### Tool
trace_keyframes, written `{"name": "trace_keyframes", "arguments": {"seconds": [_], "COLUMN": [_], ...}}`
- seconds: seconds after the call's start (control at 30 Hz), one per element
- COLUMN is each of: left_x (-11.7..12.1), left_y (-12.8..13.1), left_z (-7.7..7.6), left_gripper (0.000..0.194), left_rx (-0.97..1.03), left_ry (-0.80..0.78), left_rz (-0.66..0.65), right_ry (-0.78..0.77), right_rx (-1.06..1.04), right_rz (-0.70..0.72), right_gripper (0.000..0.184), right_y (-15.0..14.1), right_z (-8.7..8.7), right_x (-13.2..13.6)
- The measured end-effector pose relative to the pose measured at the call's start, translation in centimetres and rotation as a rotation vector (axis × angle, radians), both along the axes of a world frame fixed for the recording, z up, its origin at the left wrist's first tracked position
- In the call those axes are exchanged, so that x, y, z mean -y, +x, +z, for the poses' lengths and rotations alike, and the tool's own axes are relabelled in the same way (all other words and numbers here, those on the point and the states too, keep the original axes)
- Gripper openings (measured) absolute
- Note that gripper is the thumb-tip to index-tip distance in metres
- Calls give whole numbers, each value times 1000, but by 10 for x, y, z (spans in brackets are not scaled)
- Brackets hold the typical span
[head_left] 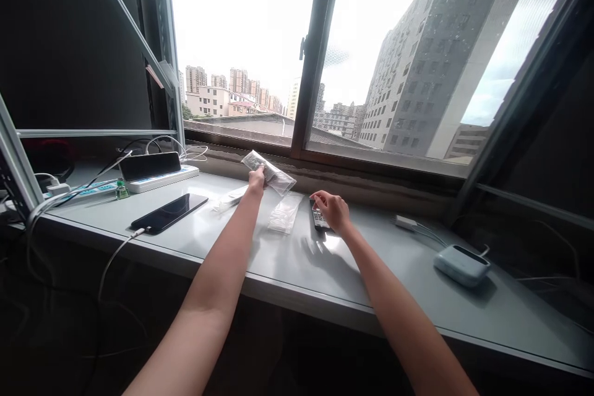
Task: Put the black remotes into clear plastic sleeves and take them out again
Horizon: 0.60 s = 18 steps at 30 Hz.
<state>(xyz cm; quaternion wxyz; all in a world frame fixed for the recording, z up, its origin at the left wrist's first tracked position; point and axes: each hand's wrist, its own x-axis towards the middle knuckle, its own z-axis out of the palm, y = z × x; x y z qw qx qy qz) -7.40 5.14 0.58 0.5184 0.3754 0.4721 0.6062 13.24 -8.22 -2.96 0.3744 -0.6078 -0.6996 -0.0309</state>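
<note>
Forearms (pixel 218 253) are extending over the desk (pixel 297 266), hands held apart, the left hand (pixel 256 180) gripping a clear plastic bag (pixel 271 172) raised above the desk, the right hand (pixel 331 210) touching a remote (pixel 319 218) lying beside a second flat bag (pixel 285 213).

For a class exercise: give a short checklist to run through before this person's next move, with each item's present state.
1. Left hand holds the clear plastic bag lifted: ok.
2. Right hand touches the remote control: ok.
3. Right hand's hold on the remote control is firm: cannot tell.
4. Flat clear plastic bag lies apart from the remote control: ok.
5. Smartphone lies away from both hands: ok.
6. Contents of the held bag identifiable: cannot tell.
</note>
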Motion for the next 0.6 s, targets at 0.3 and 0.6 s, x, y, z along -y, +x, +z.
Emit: {"name": "trace_keyframes", "arguments": {"seconds": [0.3, 0.6], "left_x": [17, 18], "left_y": [46, 35], "left_z": [-13, -28], "left_gripper": [22, 19], "left_rx": [100, 240], "left_ry": [-28, -122], "left_rz": [-341, -461], "right_ry": [382, 594], "right_rx": [145, 442], "right_rz": [4, -1], "right_gripper": [20, 16], "right_y": [-18, -8], "right_z": [-2, -3], "right_x": [7, 3]}}
